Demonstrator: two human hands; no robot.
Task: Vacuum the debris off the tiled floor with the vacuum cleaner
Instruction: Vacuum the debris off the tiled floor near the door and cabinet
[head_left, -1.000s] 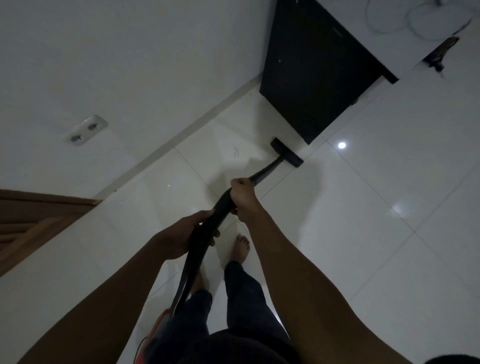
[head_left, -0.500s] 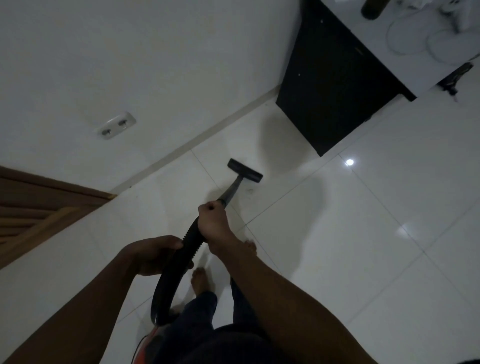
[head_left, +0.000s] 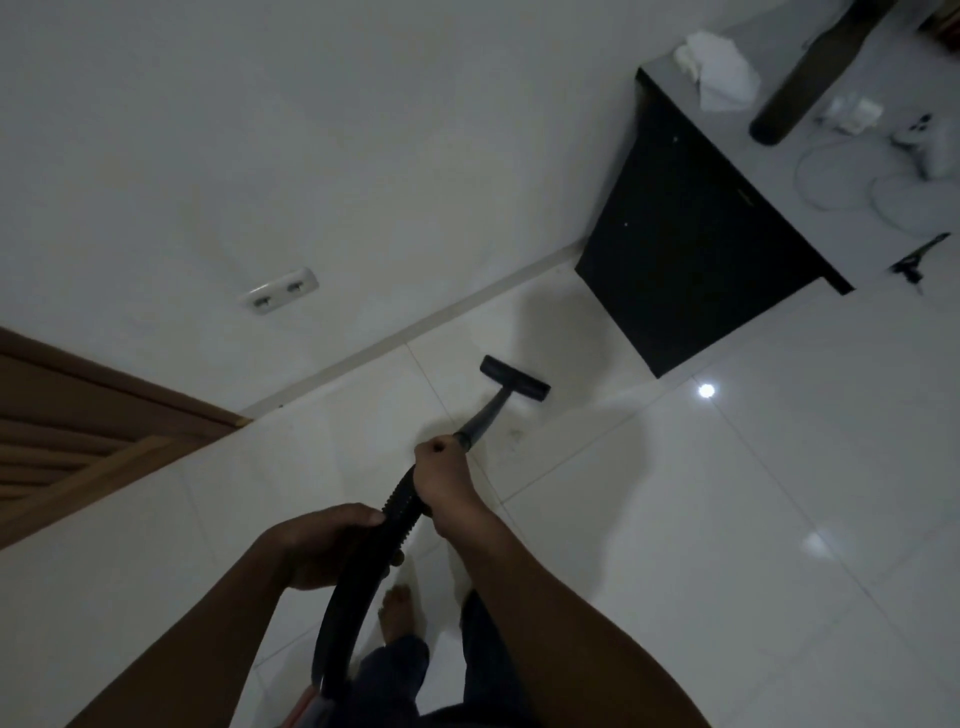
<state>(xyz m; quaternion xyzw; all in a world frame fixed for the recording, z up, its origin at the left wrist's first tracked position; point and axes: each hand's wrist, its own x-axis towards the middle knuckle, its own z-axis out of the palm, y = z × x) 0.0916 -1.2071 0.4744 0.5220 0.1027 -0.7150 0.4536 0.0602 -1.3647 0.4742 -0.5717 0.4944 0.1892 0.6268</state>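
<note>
I'm clamping my right hand (head_left: 442, 480) on the wand (head_left: 482, 419), left hand (head_left: 322, 545) gripping the hose (head_left: 349, 603) behind, the nozzle (head_left: 514, 378) lying ahead-right of the nearer right hand along the wand's axis.

Floor (head_left: 727, 519): glossy white tiles, thin grey grid lines, bright white light spots.
Wall (head_left: 260, 130): plain white.
Socket (head_left: 278, 296): white.
Hose (head_left: 353, 597): black, ribbed.
Nozzle (head_left: 514, 378): black.
Cabinet (head_left: 691, 275): black front, pale grey top.
Cloth (head_left: 722, 73): white.
Cord (head_left: 802, 182): white.
Door (head_left: 78, 431): brown wood, slatted.
Trousers (head_left: 389, 670): dark blue.
</note>
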